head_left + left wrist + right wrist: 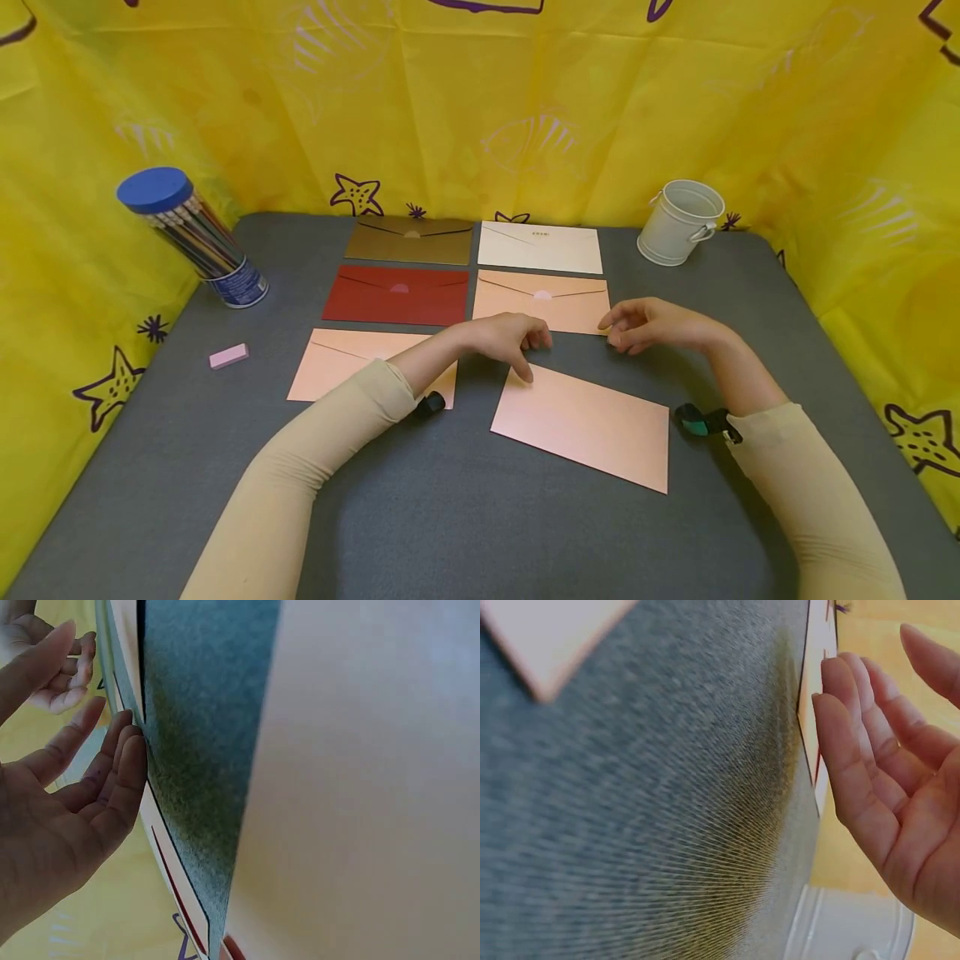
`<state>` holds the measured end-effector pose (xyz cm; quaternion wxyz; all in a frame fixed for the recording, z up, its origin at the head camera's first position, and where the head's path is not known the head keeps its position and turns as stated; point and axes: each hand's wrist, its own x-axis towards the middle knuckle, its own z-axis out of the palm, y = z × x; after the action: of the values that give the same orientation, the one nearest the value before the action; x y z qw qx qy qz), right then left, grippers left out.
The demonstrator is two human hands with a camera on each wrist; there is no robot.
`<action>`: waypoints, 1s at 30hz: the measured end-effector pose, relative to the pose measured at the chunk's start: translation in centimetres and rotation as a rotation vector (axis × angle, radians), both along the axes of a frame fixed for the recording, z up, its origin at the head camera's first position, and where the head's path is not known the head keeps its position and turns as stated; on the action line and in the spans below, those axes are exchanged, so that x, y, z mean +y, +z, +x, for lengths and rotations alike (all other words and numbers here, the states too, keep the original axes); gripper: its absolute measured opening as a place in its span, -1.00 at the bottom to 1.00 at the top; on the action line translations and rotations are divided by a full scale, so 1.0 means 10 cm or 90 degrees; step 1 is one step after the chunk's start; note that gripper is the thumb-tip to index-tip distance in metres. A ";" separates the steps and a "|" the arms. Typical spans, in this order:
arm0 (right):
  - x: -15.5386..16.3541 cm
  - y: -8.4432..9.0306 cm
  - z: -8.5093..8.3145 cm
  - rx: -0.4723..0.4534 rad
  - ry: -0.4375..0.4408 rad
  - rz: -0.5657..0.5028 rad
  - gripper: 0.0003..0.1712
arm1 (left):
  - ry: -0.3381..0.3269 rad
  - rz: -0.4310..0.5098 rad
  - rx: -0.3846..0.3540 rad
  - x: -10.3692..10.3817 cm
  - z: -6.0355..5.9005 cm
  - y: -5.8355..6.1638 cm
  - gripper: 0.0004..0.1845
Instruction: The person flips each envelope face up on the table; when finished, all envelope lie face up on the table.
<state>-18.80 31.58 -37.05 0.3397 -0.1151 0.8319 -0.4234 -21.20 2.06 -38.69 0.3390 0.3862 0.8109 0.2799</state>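
Note:
A plain pink envelope lies askew on the grey table, its flap side out of sight. Over its upper left corner hovers my left hand, thumb pointing down, fingers loosely bent around nothing; the left wrist view shows this palm bare. My right hand is by the lower right corner of a peach envelope, with relaxed, slightly bent fingers and a bare palm. Whether its fingertips touch that envelope I cannot tell. Another pink envelope, flap up, is partly hidden under my left forearm.
Further back are a red envelope, a brown one and a white one. A white bucket stands at the back right. On the left are a tilted-looking pencil tub and a pink eraser. Yellow cloth surrounds the table.

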 end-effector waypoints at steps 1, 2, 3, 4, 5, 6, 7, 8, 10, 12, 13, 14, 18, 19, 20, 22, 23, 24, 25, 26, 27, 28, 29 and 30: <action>0.00 -0.01 0.01 -0.003 0.008 -0.002 -0.50 | -0.008 -0.001 -0.002 0.00 0.01 -0.01 -0.39; 0.00 -0.02 0.02 -0.005 0.017 -0.005 -0.51 | -0.016 -0.001 -0.002 0.01 0.01 -0.02 -0.39; 0.00 -0.03 0.03 -0.008 0.024 -0.009 -0.52 | -0.024 -0.002 0.000 0.01 0.02 -0.02 -0.39; -0.01 -0.04 0.04 -0.011 0.033 -0.012 -0.53 | -0.031 -0.002 0.000 0.02 0.02 -0.02 -0.39; -0.01 -0.05 0.04 -0.013 0.040 -0.015 -0.54 | -0.037 -0.003 0.002 0.03 0.03 -0.03 -0.39; -0.02 -0.06 0.05 -0.015 0.048 -0.018 -0.55 | -0.043 -0.005 0.005 0.03 0.04 -0.03 -0.40; -0.02 -0.07 0.06 -0.016 0.057 -0.021 -0.55 | -0.048 -0.008 0.009 0.03 0.04 -0.03 -0.41; -0.02 -0.08 0.07 -0.017 0.065 -0.024 -0.56 | -0.052 -0.010 0.013 0.04 0.04 -0.03 -0.42; -0.03 -0.10 0.08 -0.017 0.081 -0.025 -0.57 | -0.059 -0.017 0.022 0.05 0.04 -0.05 -0.43; -0.04 -0.12 0.09 -0.019 0.101 -0.027 -0.58 | -0.066 -0.027 0.028 0.05 0.05 -0.06 -0.43; -0.05 -0.13 0.09 -0.020 0.111 -0.030 -0.58 | -0.068 -0.031 0.032 0.05 0.05 -0.07 -0.42; -0.06 -0.14 0.09 -0.022 0.120 -0.029 -0.59 | -0.071 -0.033 0.035 0.06 0.05 -0.07 -0.41; -0.09 -0.17 0.10 -0.031 0.148 -0.029 -0.59 | -0.077 -0.050 0.057 0.07 0.06 -0.09 -0.40; -0.10 -0.17 0.10 -0.035 0.152 -0.028 -0.59 | -0.077 -0.057 0.067 0.07 0.07 -0.09 -0.41; -0.11 -0.17 0.11 -0.039 0.155 -0.026 -0.59 | -0.076 -0.063 0.076 0.08 0.08 -0.08 -0.42; -0.12 -0.18 0.12 -0.042 0.164 -0.024 -0.59 | -0.074 -0.080 0.102 0.09 0.10 -0.07 -0.44; -0.12 -0.18 0.12 -0.044 0.168 -0.024 -0.59 | -0.073 -0.088 0.115 0.10 0.11 -0.06 -0.45; -0.13 -0.18 0.12 -0.045 0.171 -0.025 -0.59 | -0.072 -0.096 0.126 0.11 0.12 -0.04 -0.45; -0.13 -0.18 0.12 -0.046 0.173 -0.026 -0.58 | -0.069 -0.102 0.134 0.11 0.14 -0.04 -0.46; -0.13 -0.19 0.13 -0.044 0.176 -0.025 -0.58 | -0.067 -0.106 0.142 0.11 0.15 -0.03 -0.46; -0.13 -0.19 0.13 -0.042 0.178 -0.024 -0.58 | -0.065 -0.110 0.148 0.12 0.15 -0.03 -0.46; -0.13 -0.19 0.13 -0.042 0.179 -0.021 -0.58 | -0.064 -0.113 0.153 0.12 0.16 -0.02 -0.47; -0.13 -0.19 0.14 -0.042 0.180 -0.018 -0.57 | -0.062 -0.115 0.156 0.12 0.16 -0.02 -0.47; -0.13 -0.19 0.14 -0.042 0.180 -0.014 -0.57 | -0.061 -0.118 0.158 0.12 0.16 -0.02 -0.47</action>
<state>-17.38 30.27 -38.99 0.4219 -0.2208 0.7910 -0.3841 -19.61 3.28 -38.89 0.2830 0.4233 0.8496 0.1376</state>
